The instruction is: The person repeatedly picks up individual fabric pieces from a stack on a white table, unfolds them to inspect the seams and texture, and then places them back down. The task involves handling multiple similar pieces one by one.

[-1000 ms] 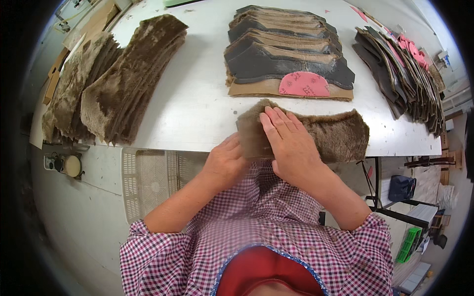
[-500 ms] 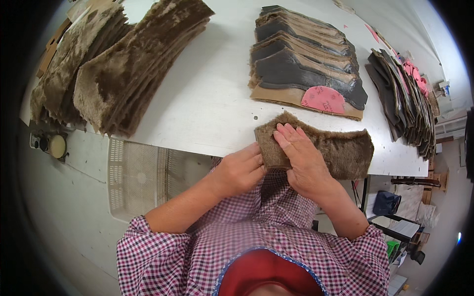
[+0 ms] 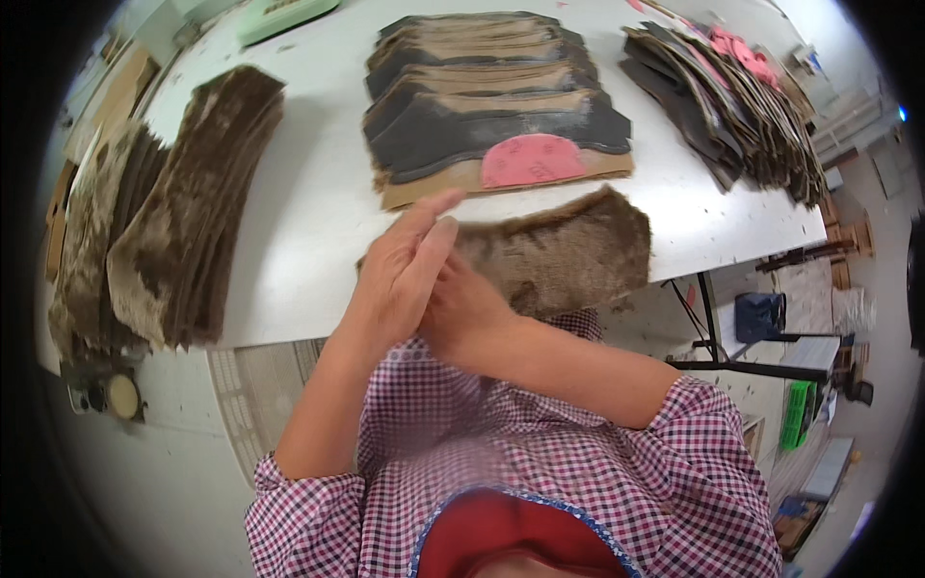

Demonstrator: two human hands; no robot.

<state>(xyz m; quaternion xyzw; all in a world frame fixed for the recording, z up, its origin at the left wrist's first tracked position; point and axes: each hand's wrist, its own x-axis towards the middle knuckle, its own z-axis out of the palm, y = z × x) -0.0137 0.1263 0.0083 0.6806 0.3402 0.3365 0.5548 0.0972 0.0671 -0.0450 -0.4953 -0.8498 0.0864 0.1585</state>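
Note:
A brown plush fur piece [image 3: 568, 252] lies along the table's near edge, fur side up, with one end hidden behind my hands. My left hand [image 3: 400, 275] is over that left end, edge-on, its fingers stretched out toward the far right. Close against its palm is my right hand [image 3: 472, 313], its fingers mostly hidden behind the left hand and smeared by motion. Whether either hand grips the fur cannot be made out. Just beyond lies an overlapping row of dark-and-tan cut pieces [image 3: 496, 140], with a pink half-round piece [image 3: 532, 160] on the nearest one.
Two stacks of brown fur pieces, a nearer-middle one [image 3: 198, 207] and an outer one [image 3: 92, 250], stand at the left of the white table [image 3: 318, 193]. Another dark pile [image 3: 718, 101] lies far right. A pale green device [image 3: 284, 14] sits at the back. Below is a plastic crate [image 3: 255, 385].
Both hands have moved left and come together over the fur's left end; my right hand has left the fur's top. The view has shifted, bringing the green device into sight.

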